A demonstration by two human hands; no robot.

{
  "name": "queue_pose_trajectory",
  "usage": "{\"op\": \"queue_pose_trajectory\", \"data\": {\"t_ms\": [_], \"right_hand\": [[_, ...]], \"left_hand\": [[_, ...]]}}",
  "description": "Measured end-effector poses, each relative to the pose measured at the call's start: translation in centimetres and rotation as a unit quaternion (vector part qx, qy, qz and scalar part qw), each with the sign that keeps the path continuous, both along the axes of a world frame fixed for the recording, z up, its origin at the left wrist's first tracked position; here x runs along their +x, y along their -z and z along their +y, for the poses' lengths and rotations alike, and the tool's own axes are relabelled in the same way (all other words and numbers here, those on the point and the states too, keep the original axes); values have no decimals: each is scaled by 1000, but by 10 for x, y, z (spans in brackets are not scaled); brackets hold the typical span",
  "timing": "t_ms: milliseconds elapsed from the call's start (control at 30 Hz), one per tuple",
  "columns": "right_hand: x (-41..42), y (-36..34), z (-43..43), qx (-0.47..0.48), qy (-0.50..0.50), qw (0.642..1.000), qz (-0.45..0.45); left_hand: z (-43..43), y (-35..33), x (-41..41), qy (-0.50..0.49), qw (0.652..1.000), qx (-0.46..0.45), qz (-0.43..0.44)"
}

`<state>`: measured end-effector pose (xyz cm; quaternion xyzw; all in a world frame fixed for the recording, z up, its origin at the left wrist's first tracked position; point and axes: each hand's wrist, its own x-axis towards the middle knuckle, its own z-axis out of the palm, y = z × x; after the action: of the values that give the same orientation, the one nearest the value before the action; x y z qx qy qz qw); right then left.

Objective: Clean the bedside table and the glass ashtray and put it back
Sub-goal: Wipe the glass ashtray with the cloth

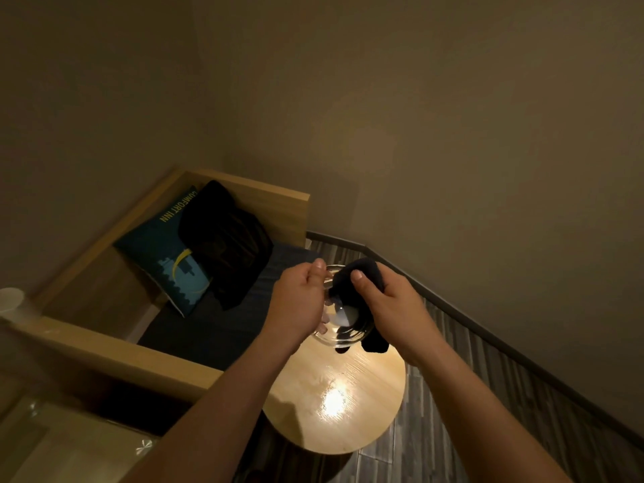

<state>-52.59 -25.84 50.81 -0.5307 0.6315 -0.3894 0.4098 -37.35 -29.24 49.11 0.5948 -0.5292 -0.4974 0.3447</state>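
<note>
**Glass ashtray held up over the round table, dark cloth pressed inside**

The left hand (299, 301) is clamping its fingers and thumb on the near rim of the glass ashtray (343, 322), holding it tilted in the air above the far edge of the bedside table (334, 406). The right hand (390, 301) is closing its fingers around a dark cloth (362, 277), thumb pressing on top, and the cloth is filling the far side of the ashtray and hanging down below it. The round wooden tabletop is catching a bright glare of light. Beside it, a wooden-framed bench (115, 346) is carrying a blue printed cushion (163, 252) with a black cushion (223, 238) leaning against it.
</note>
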Motion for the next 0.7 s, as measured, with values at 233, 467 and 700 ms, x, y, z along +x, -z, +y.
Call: {"op": "queue_pose_trajectory", "data": {"t_ms": [233, 467, 700], "right_hand": [[16, 13, 28, 0, 60, 998, -10], [12, 17, 29, 45, 112, 987, -105], [-18, -3, 9, 116, 9, 983, -141]], "left_hand": [[20, 14, -13, -103, 995, -14, 6], [37, 13, -15, -88, 989, 57, 103], [7, -13, 7, 120, 987, 94, 56]]}}
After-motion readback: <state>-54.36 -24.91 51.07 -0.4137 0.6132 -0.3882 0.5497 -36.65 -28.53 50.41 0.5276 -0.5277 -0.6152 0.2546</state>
